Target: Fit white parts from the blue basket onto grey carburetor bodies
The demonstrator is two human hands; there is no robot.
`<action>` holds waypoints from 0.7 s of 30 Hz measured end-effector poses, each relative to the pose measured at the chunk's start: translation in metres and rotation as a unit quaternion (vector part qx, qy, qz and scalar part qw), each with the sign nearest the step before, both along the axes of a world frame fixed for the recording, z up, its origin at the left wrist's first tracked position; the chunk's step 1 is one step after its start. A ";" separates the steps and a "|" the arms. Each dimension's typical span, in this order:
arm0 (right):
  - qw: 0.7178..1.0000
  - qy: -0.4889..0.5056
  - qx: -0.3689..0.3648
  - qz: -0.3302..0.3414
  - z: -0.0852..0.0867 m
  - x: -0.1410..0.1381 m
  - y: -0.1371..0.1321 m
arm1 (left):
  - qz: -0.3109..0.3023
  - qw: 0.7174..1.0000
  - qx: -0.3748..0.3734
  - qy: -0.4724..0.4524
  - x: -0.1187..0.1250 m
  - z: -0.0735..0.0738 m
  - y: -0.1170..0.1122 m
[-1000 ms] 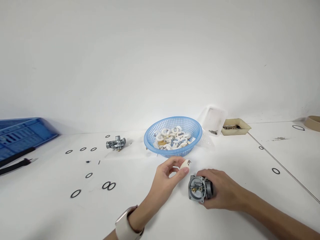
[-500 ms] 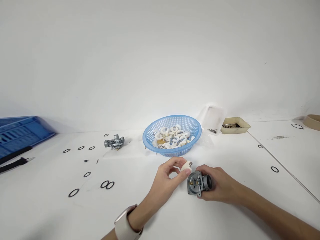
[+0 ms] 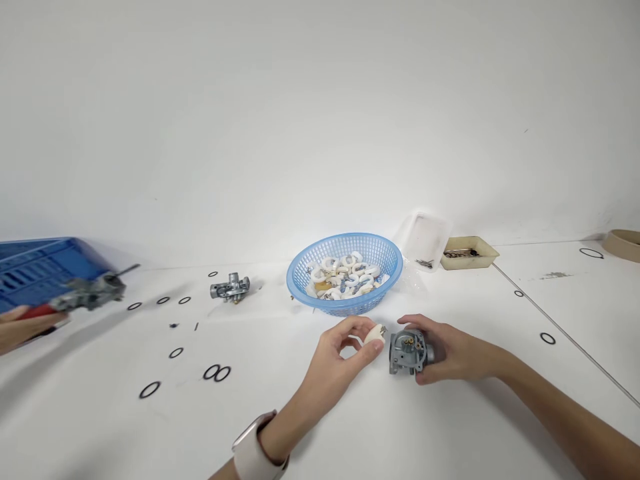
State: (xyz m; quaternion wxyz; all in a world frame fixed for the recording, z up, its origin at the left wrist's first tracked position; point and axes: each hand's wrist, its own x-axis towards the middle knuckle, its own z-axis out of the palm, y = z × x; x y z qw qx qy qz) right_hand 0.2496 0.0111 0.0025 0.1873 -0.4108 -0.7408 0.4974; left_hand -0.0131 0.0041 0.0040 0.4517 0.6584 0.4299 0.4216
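My left hand (image 3: pixel 337 357) pinches a white carburetor float (image 3: pixel 376 334) with a small metal piece at its right end. Just right of the float, my right hand (image 3: pixel 447 350) grips a grey metal carburetor body (image 3: pixel 407 353) from its right side. The body's open cavity with brass jets faces up and toward me. A small gap separates float and body. Behind both hands stands a round blue basket (image 3: pixel 345 310) with many more white floats inside.
A co-worker's hand (image 3: pixel 25 327) at far left holds a red-handled tool and a blurred carburetor (image 3: pixel 93 293) beside a blue crate (image 3: pixel 50 257). Another carburetor (image 3: pixel 231 288) and several black rings (image 3: pixel 150 389) lie on the table. Small-parts trays (image 3: pixel 473 260) stand back right.
My right hand has turned the carburetor body, so its cavity points differently. My left hand still holds the float in nearly the same place. A co-worker's hand with a carburetor has come in at left.
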 end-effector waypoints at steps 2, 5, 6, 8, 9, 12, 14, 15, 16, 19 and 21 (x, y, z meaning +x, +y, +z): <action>1.000 -0.012 0.019 -0.007 0.007 0.004 0.000 | -0.007 1.000 -0.001 -0.002 0.001 0.000 -0.001; 0.997 -0.002 0.080 -0.022 0.015 0.004 0.001 | -0.016 1.000 0.002 0.006 0.002 0.001 -0.003; 0.995 0.003 0.098 -0.027 0.015 0.003 0.000 | -0.018 1.000 0.005 0.012 0.002 0.001 -0.003; 0.992 0.008 0.123 -0.039 0.015 -0.002 -0.001 | -0.022 0.999 0.011 0.022 0.003 0.001 -0.004; 0.991 0.010 0.129 -0.041 0.015 -0.004 -0.001 | -0.022 0.999 0.014 0.026 0.003 0.001 -0.004; 0.990 0.022 0.133 -0.042 0.014 -0.007 -0.004 | -0.022 0.999 0.019 0.033 0.004 0.002 -0.005; 0.991 0.021 0.120 -0.045 0.015 -0.006 -0.004 | -0.023 0.999 0.022 0.034 0.004 0.002 -0.006; 0.992 0.018 0.112 -0.045 0.016 -0.005 -0.004 | -0.025 0.999 0.024 0.035 0.004 0.002 -0.006; 0.993 0.015 0.105 -0.045 0.016 -0.003 -0.003 | -0.026 0.999 0.027 0.036 0.003 0.002 -0.006; 0.993 0.016 0.108 -0.040 0.017 0.001 -0.002 | -0.028 0.998 0.034 0.044 0.003 0.002 -0.005; 0.991 0.023 0.123 -0.041 0.016 0.001 -0.001 | -0.030 0.998 0.029 0.047 0.003 0.001 -0.004</action>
